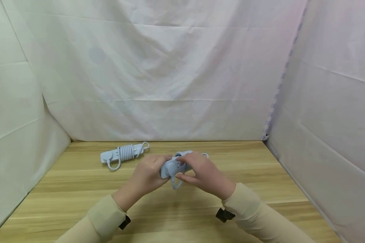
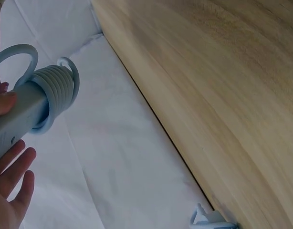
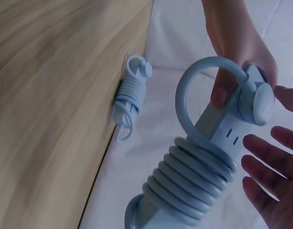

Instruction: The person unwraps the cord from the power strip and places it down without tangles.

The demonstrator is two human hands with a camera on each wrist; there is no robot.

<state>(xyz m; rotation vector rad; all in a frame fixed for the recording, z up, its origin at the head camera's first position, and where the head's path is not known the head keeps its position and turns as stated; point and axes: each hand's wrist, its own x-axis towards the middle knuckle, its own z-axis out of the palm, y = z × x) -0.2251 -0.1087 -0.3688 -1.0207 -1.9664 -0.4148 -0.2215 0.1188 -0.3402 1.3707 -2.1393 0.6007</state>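
Note:
Above the table's middle, my left hand (image 1: 149,173) grips the plug end of a pale blue power strip (image 3: 218,117), its thumb lying along the strip. The strip is tilted, its cable (image 3: 189,181) wound in several turns round the body. A round plug (image 3: 256,104) sits in the end, with a loop of cable hanging from it. My right hand (image 1: 205,172) hovers over the strip, thumb and fingers spread. In the right wrist view its fingers (image 3: 268,157) are beside the plug; whether one touches is unclear.
A second power strip (image 1: 126,153), likewise wrapped in its cable, lies at the back left of the wooden table (image 1: 64,206). White cloth (image 1: 158,67) hangs behind the table and along both sides.

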